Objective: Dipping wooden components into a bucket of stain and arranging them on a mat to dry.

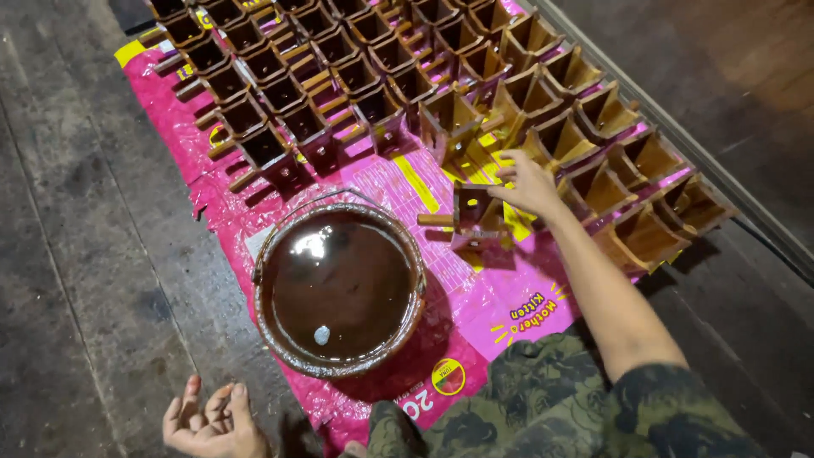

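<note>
Your right hand (530,182) is pinching the small wooden piece (471,217) standing on the pink sheet (487,305) just right of the bucket (339,288), stub handle pointing left, while your left hand (212,421) rests loosely curled, empty, on the floor.

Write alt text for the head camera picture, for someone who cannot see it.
A person's right hand touches a small brown wooden piece lying on a pink plastic sheet, beside a round bucket of dark brown liquid. Rows of similar wooden pieces cover the sheet; the left hand rests open on the floor.
</note>
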